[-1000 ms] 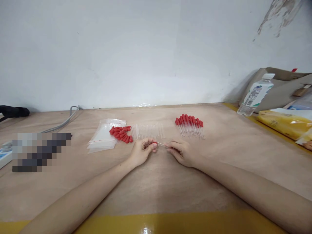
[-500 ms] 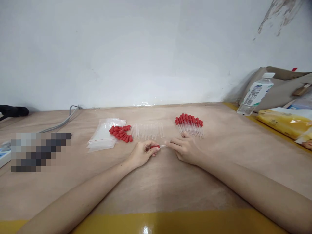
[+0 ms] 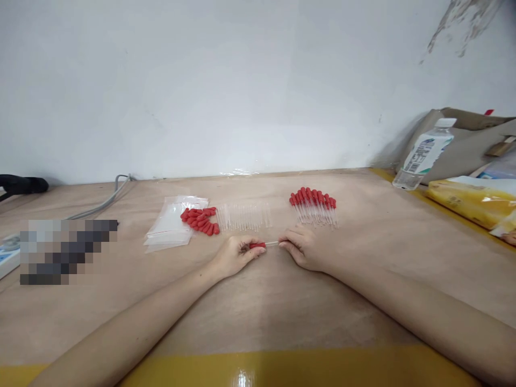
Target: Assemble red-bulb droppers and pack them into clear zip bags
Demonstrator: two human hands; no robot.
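Between thumb and fingers, my left hand (image 3: 237,253) pinches a red rubber bulb (image 3: 258,245). A clear glass dropper tube (image 3: 272,244) runs sideways from the bulb's open end, and my right hand (image 3: 303,248) is closed on its other end; the fingers hide that tip. Behind my left hand lies a heap of loose red bulbs (image 3: 200,220). Several bare tubes (image 3: 244,216) lie side by side to the right of the heap. Beyond my right hand, droppers with red bulbs fitted (image 3: 313,205) are fanned out on the table.
Clear plastic bags (image 3: 171,226) lie stacked left of the loose bulbs. A grey cable (image 3: 100,207) and a pixelated patch are farther left. At the right edge stand a water bottle (image 3: 425,156), a grey-brown bag (image 3: 463,156) and a yellow package (image 3: 470,201). A wall rises behind the table (image 3: 242,306).
My right hand's fingers have shifted and curled around the tube's end, thumb now in front. The left hand keeps its pinch on the red bulb, nearly in place.
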